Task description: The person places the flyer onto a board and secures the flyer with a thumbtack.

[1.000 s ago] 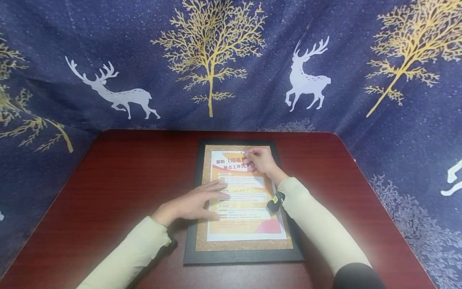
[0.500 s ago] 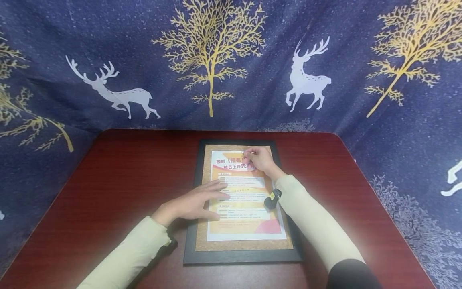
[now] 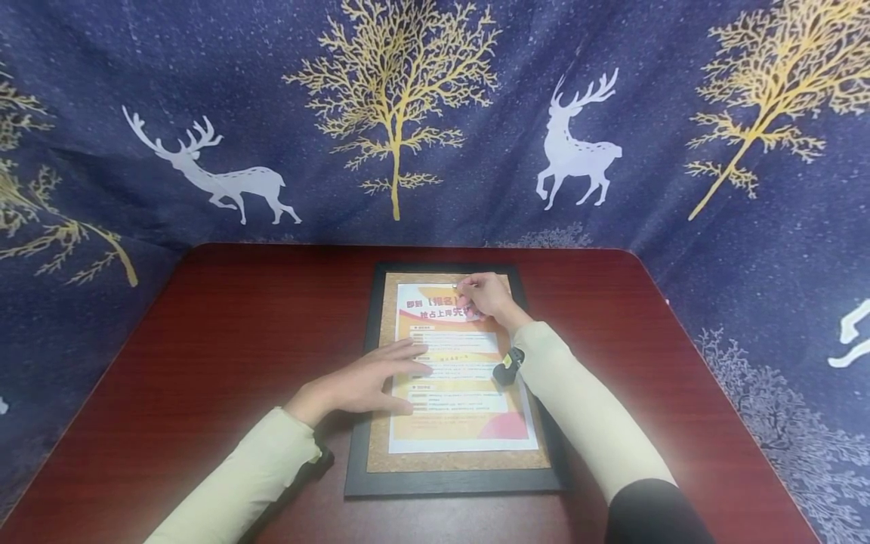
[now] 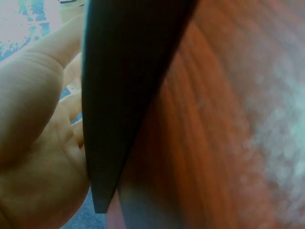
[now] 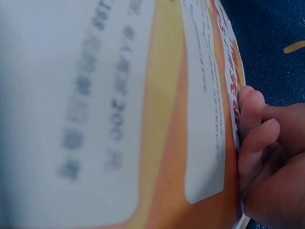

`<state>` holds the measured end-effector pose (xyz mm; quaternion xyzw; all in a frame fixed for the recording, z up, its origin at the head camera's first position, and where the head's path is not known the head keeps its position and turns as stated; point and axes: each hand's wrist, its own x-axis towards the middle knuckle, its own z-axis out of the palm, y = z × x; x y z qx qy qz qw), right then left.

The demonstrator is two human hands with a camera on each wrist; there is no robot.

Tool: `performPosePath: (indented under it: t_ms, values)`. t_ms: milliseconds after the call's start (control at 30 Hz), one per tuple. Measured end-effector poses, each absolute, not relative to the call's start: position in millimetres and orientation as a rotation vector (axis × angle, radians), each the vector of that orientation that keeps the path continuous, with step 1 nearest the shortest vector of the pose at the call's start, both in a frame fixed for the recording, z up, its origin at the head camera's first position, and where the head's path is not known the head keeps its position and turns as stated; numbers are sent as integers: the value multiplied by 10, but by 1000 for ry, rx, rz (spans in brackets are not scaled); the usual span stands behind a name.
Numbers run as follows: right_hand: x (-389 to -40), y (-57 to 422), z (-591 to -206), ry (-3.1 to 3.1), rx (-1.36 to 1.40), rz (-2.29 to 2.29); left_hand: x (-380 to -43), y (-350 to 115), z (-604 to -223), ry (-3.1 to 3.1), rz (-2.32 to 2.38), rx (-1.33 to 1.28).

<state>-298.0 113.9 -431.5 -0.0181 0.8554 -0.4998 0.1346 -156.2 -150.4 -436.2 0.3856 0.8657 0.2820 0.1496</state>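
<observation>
A corkboard in a dark frame lies on the table, with an orange and white printed poster on it. My left hand rests over the board's left side, its fingers spread on the poster. In the left wrist view, the dark frame cuts across the palm. At the poster's top edge, my right hand pinches a tiny pale pushpin between thumb and index finger. Its other fingers are curled against the poster in the right wrist view, where the pin is hidden.
The red-brown wooden table extends on both sides of the board. Behind it hangs a dark blue cloth printed with white deer and golden trees. A small black wrist camera sits at the right cuff, over the poster.
My right wrist and forearm have shifted a little left and inward, while the right fingertips stay at the poster's top edge. The left hand has kept its place.
</observation>
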Motion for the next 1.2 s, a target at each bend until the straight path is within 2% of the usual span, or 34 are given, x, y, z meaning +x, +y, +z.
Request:
performPosePath:
  t_ms: [1200]
  values:
    - [-3091,1098,-4185,2168,137,-1523,-1589,-1510,-4390,2486,795,1125]
